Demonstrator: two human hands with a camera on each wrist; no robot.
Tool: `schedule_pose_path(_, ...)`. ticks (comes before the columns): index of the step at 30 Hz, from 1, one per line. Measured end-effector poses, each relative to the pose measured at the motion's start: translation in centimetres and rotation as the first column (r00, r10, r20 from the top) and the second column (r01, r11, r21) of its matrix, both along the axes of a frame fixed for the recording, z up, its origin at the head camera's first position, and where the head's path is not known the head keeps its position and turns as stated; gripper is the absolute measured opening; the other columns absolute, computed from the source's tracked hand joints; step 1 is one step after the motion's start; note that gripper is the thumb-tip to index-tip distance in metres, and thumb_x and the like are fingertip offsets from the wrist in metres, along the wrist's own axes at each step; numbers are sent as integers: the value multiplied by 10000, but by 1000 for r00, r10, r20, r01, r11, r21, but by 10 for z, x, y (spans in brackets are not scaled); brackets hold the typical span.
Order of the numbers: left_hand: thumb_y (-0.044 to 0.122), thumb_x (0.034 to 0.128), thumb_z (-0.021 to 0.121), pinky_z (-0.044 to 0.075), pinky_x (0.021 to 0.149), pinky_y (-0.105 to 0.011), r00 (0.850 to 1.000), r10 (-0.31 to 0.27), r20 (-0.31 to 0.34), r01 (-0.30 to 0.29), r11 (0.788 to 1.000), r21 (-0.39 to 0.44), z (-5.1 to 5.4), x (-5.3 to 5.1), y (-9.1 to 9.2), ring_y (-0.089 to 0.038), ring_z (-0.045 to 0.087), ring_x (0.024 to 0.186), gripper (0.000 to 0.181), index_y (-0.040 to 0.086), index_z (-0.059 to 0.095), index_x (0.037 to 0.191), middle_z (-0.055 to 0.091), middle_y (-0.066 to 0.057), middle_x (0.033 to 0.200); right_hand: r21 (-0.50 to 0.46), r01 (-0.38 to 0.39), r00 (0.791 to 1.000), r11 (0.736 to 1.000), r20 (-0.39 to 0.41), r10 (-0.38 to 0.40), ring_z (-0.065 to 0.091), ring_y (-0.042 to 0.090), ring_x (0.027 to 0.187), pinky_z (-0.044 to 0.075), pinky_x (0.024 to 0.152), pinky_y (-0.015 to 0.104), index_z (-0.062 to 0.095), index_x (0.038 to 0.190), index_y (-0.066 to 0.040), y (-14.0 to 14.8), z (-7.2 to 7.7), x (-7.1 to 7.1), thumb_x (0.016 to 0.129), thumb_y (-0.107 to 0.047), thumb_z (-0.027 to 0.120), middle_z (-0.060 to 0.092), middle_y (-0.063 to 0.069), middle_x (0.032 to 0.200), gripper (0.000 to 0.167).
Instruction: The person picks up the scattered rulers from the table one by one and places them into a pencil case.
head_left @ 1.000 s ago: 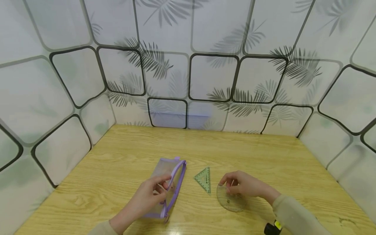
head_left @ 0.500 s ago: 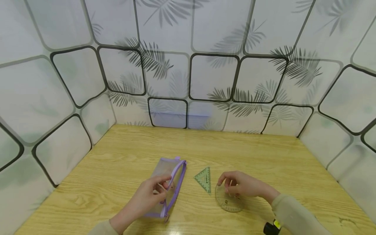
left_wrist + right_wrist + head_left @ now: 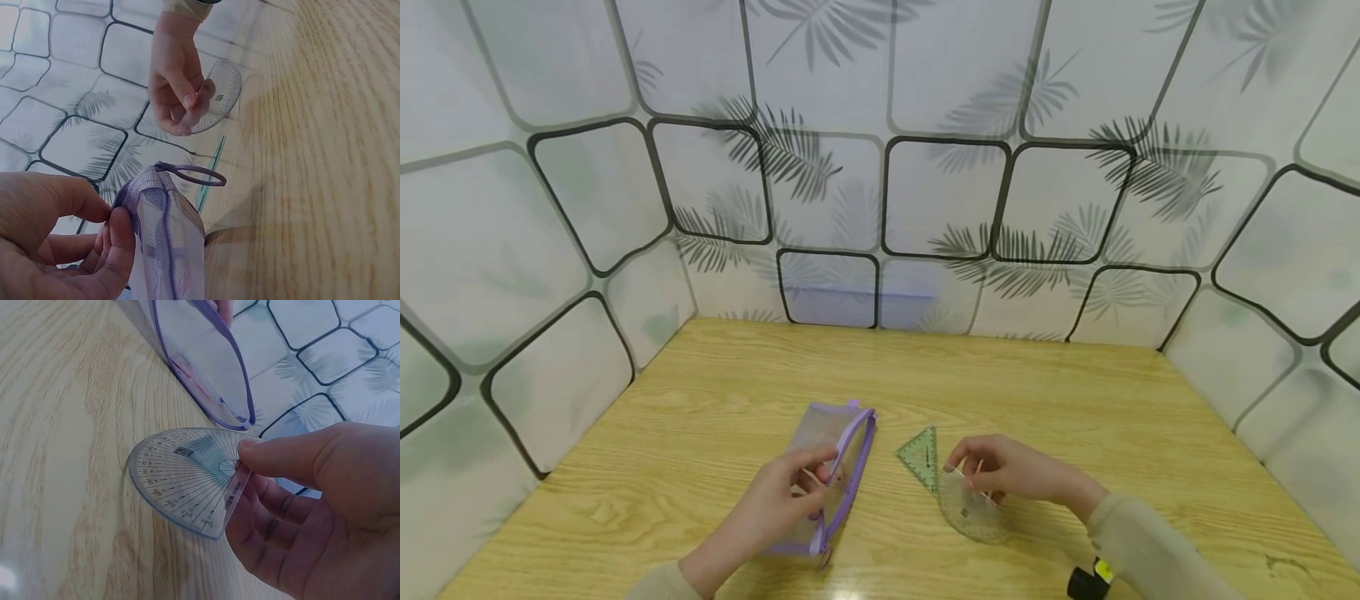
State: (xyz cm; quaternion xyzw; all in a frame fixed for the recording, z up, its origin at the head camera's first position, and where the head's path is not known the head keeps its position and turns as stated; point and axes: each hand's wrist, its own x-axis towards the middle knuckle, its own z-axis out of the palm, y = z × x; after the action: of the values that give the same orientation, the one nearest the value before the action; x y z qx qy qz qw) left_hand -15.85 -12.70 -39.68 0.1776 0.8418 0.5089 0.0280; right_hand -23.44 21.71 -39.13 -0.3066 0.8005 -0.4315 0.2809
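Note:
A clear half-round protractor is pinched along its straight edge by my right hand, thumb on one face and fingers behind. It is tilted up above the table in the right wrist view. My left hand pinches the edge of a see-through pencil case with purple trim, just beside its unzipped mouth. The mouth gapes toward the right, and something pink shows inside in the right wrist view. Between the case and the protractor, a green set square lies flat on the table.
The wooden table meets patterned curtains at the back and both sides. A small black and yellow object is by the right sleeve at the front. A loop pull hangs at the case's near end.
My right hand has shifted slightly left with the protractor, which has tilted up and come nearer the set square. The left hand and pencil case have stayed put.

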Motion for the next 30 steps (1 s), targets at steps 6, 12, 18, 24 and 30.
schedule_pose_path(6,-41,843,565,561,608,-184,1000,4,0,-4,1000,0,0,0,0,-75,619,771,498,-108,537,1336,597,-117,980,18,29,1000,999,4,-29,532,95,631,540,567,300,589,1232,-27,-5,1,-2,999,-166,556,608,115,921,273)
schedule_pose_path(12,-47,840,564,562,606,-188,1000,5,2,-5,1000,7,0,-1,0,-88,621,772,498,-108,539,1334,598,-123,981,3,51,999,999,7,-51,551,100,667,543,585,307,571,1246,-5,-12,-1,-5,998,-166,558,625,93,938,295)
schedule_pose_path(18,-53,842,559,559,609,-184,1000,-3,9,3,1000,7,0,-1,-1,-57,603,763,502,-115,529,1339,591,-115,982,-41,67,997,997,32,-66,573,100,694,555,593,304,567,1248,26,-20,-1,-6,978,-174,597,673,143,941,337)
schedule_pose_path(24,-53,839,556,552,600,-186,1000,2,16,-2,1000,15,0,-1,0,-51,598,756,505,-115,529,1339,594,-147,991,-51,83,996,995,39,-81,622,143,748,596,637,319,564,1268,34,-27,3,-6,966,-155,614,686,203,992,360)
schedule_pose_path(30,-55,836,558,544,596,-181,1000,0,11,0,1000,11,0,-1,-1,-36,593,754,507,-116,529,1338,593,-128,985,-45,70,998,997,-6,-70,664,212,853,611,670,323,557,1280,45,-34,3,-6,967,-122,599,686,212,1060,357)
